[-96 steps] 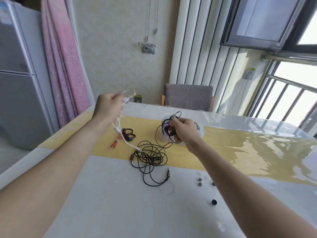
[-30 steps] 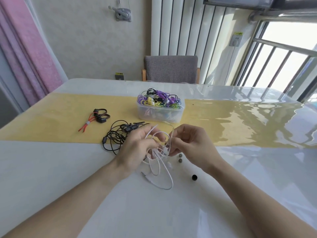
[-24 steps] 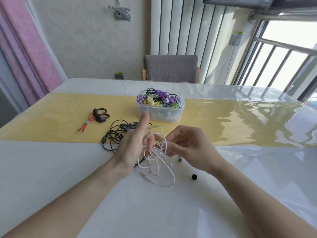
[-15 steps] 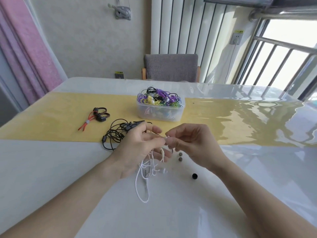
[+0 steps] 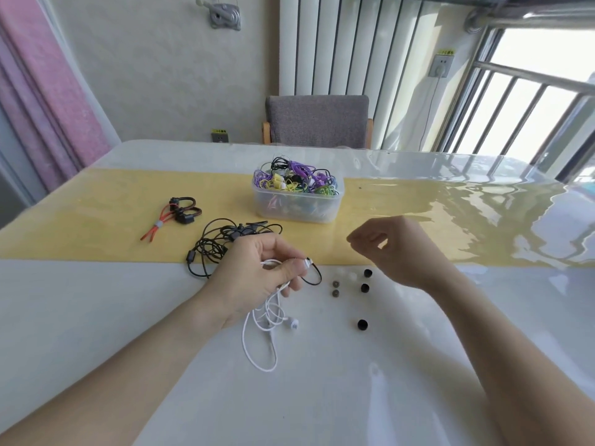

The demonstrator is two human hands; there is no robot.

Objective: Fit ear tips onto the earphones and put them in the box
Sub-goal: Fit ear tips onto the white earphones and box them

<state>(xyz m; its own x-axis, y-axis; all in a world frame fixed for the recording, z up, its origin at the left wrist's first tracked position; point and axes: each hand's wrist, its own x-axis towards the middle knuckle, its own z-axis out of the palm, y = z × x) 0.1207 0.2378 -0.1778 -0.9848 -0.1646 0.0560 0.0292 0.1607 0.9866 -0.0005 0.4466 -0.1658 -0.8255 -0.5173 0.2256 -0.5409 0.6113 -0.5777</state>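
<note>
The left hand [image 5: 257, 278] is curled around a thin white wired earphone set [image 5: 269, 320]. Its thumb and fingers pinch one white earbud [image 5: 308, 262] at the top, so the bud pokes out just past the thumb. The rest of the white wire hangs down from under the hand and lies in loops on the shiny white tabletop [image 5: 128, 333]. The other white earbud [image 5: 293, 324] rests on the tabletop just below the hand.

The right hand [image 5: 386, 246] floats above the tabletop, apart from the left hand. Its fingers are bent, with the thumb and first finger close together. I cannot tell if it holds something tiny.

Small loose ear tips lie on the tabletop between and below the two hands. There are three black round ear tips [image 5: 364, 288], two small grey ear tips [image 5: 335, 288] and two pale see-through ear tips [image 5: 347, 274]. They are near the right wrist and a little to the right of the pinched earbud.

A clear plastic box [image 5: 297, 209] full of colourful earphone wires sits on the yellow strip [image 5: 96, 214] of the tabletop, farther away than both hands. A tangle of black earphone wire [image 5: 222, 244] lies just behind the left hand. A red and black earphone set [image 5: 177, 214] lies farther left on the yellow strip. A grey chair [image 5: 317, 123] stands behind the tabletop.
</note>
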